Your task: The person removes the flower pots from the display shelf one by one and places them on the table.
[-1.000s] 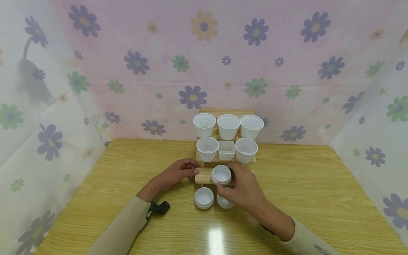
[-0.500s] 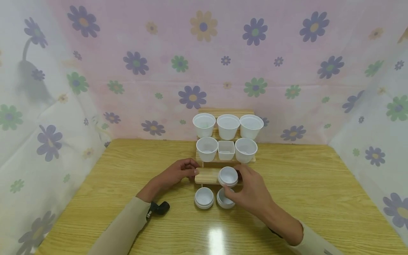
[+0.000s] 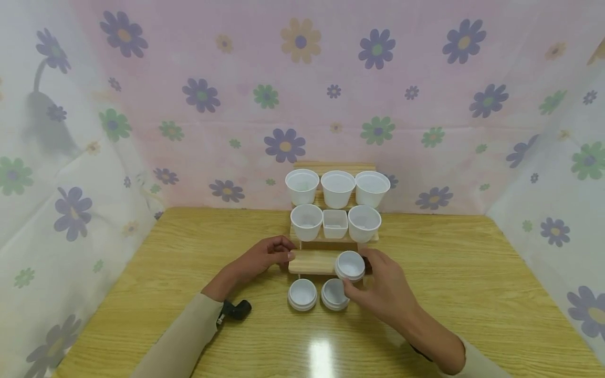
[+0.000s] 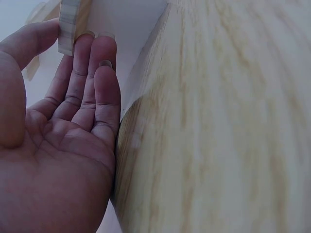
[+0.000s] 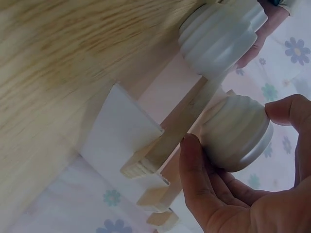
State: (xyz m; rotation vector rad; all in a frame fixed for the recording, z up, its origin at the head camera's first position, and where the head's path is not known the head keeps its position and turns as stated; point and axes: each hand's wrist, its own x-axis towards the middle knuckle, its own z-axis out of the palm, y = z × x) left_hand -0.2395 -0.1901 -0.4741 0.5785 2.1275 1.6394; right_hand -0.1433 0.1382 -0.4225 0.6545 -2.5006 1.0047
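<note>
Left hand pinched the shelf, right hand a pot; cups stood behind, two jars in front, the pot between both hands.

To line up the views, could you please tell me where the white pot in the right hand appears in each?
Head: the white pot is below and right of centre, in the right hand.
Left wrist: not visible.
Right wrist: the pot is right of centre.
Shared landmark: the front wooden shelf, pinched by the left hand; top left in left wrist, central in right wrist.
</note>
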